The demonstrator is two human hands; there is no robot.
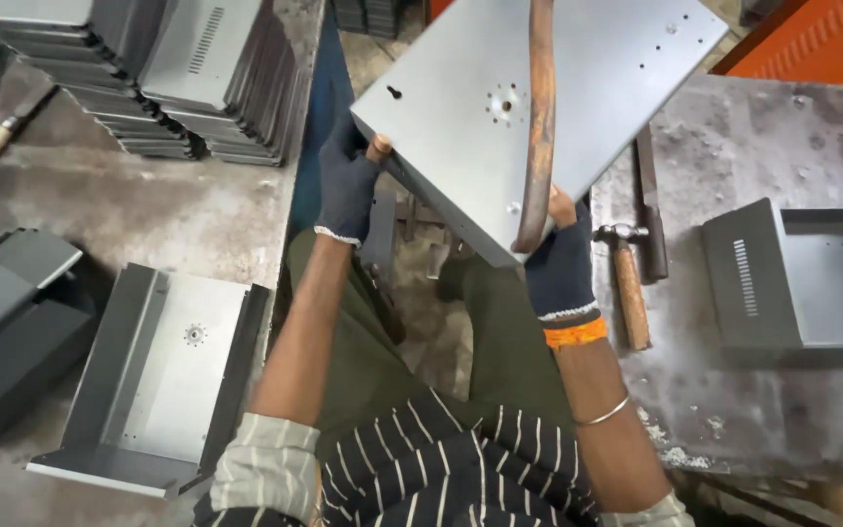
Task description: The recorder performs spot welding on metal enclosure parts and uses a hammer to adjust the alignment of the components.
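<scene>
I hold a grey sheet-metal panel (461, 117) with small holes tilted in front of me, above my lap. My left hand (348, 181), in a dark fingerless glove, grips the panel's left edge. My right hand (560, 256), gloved the same way, grips its lower corner. A rusty curved metal bar (540, 117) runs down across the panel's face to my right hand; whether the hand grips the bar too, I cannot tell.
A hammer (626, 278) with a wooden handle and a flat metal strip (650, 195) lie on the worn bench (734, 390) to my right, beside a grey vented metal case (797, 278). On my left are an open grey tray-shaped chassis (163, 376), stacked panels (178, 73) and another wooden-handled tool (10, 127).
</scene>
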